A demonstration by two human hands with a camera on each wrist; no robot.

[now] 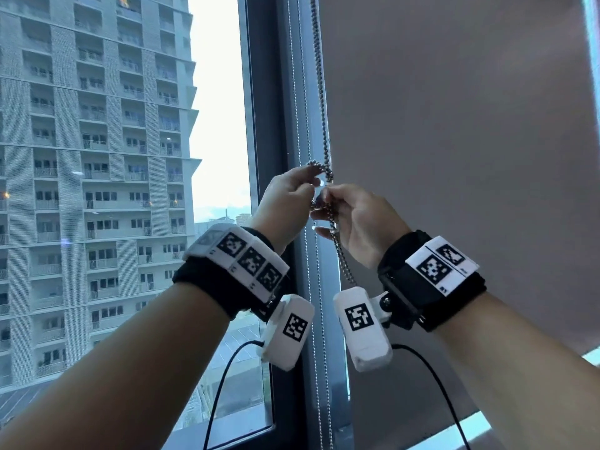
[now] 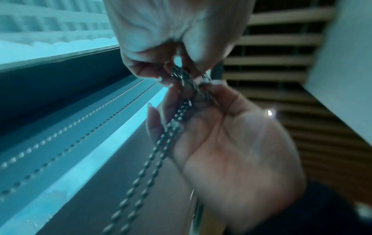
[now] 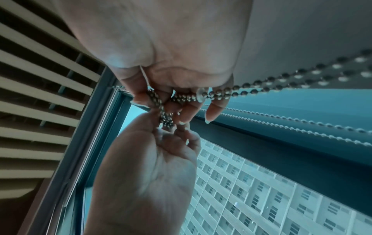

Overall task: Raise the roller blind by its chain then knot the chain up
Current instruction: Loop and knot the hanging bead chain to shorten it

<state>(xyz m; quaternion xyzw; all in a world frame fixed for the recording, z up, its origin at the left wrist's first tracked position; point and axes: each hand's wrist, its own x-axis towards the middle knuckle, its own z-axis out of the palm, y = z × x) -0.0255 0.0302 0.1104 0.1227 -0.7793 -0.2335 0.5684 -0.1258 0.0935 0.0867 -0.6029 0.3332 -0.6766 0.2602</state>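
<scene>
Chain [image 1: 319, 76] of metal beads, hanging doubled beside the window frame [image 1: 269, 125], just left of the grey roller blind [image 1: 454, 125]. Far left, beyond the glass: a tower block [image 1: 97, 157]. Left hand [image 1: 285, 196] raised at the frame, thumb and fingers pinching a small loop of the beads. Touching it from the right, the right hand [image 1: 360, 219], fingertips gripping the same bunch, with both strands passing down across the palm and hanging loose below. Between the two hands, in the right wrist view, a tangle of beads [image 3: 166, 118] and a clear stopper disc [image 3: 201, 95] on the chain. Blind fabric covering most of the right-hand pane, with a bright strip below its bottom edge at lower right; how far raised, cannot tell from here. Knotting judged under way: a loop formed, not visibly pulled tight. Left to do, most likely: passing the strands through, cinching the knot, letting go.
</scene>
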